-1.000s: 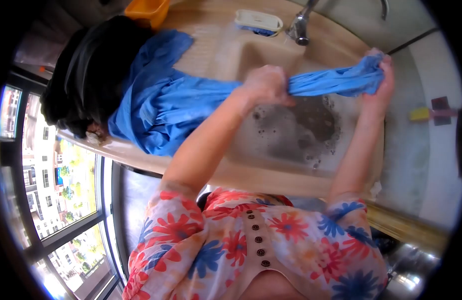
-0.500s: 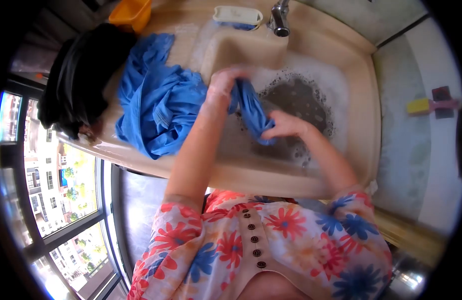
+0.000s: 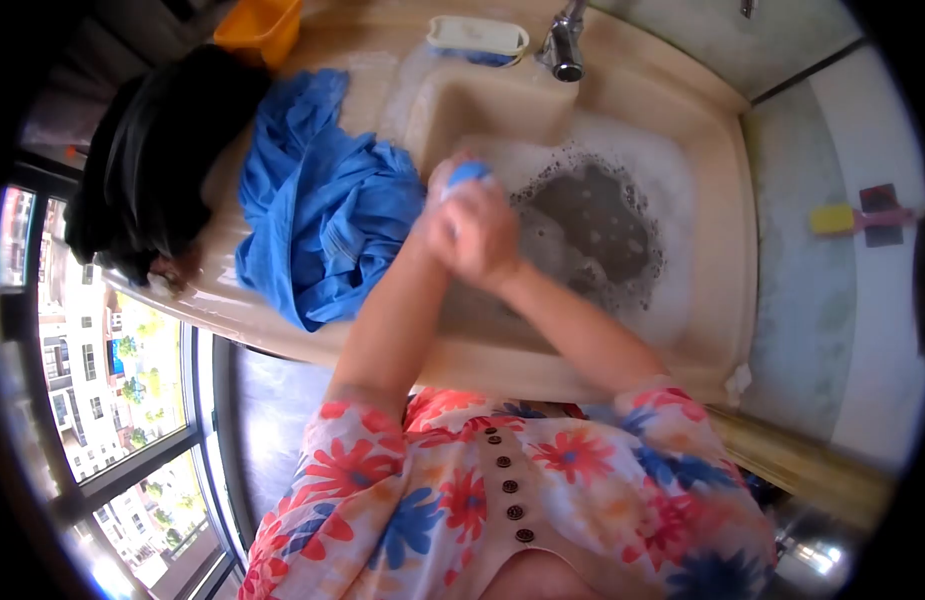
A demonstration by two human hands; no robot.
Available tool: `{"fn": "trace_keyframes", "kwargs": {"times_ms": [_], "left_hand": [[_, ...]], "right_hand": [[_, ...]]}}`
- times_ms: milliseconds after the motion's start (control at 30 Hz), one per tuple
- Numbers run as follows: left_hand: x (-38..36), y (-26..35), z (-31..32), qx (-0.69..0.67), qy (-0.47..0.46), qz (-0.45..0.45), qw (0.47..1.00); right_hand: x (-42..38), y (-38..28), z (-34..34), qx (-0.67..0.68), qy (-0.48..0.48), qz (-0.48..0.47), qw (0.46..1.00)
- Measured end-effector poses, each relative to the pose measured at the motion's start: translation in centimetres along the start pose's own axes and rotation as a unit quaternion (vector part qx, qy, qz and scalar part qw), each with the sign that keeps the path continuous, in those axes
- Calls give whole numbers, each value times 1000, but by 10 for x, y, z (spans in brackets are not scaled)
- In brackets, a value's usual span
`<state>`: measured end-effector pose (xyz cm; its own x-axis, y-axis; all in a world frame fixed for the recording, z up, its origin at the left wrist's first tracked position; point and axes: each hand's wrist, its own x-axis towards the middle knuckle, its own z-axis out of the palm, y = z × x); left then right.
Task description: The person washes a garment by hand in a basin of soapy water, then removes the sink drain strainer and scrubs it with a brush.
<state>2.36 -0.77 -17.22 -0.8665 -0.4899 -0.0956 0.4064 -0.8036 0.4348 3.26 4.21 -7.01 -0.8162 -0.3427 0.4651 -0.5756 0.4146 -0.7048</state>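
A wet blue cloth garment (image 3: pixel 327 215) lies bunched on the sink's left ledge, its right end gathered up between my hands. My left hand (image 3: pixel 440 185) is closed on that end at the left side of the basin, partly hidden behind the other hand. Pressed against it, my right hand (image 3: pixel 482 232) is closed too, with a bit of blue fabric showing above the fingers. Slight motion blur softens both hands. Below and to their right, grey sudsy water (image 3: pixel 597 225) fills the basin.
The beige sink (image 3: pixel 724 300) surrounds the water. A chrome faucet (image 3: pixel 564 50) and a soap dish (image 3: pixel 477 35) stand at the back. Black clothing (image 3: pixel 172 150) and an orange container (image 3: pixel 260 30) sit at left. A yellow-and-pink brush (image 3: pixel 857 218) hangs on the right wall.
My right hand has moved left and up from over the water to meet my left hand. The stretch of blue cloth hanging between them is now bunched up within both hands.
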Motion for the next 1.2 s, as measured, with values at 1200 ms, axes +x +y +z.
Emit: {"fn": "trace_keyframes", "kwargs": {"times_ms": [1200], "left_hand": [[-48, 11, 142, 857, -200, -85, 467]], "right_hand": [[164, 101, -175, 360, -182, 233, 885]]}}
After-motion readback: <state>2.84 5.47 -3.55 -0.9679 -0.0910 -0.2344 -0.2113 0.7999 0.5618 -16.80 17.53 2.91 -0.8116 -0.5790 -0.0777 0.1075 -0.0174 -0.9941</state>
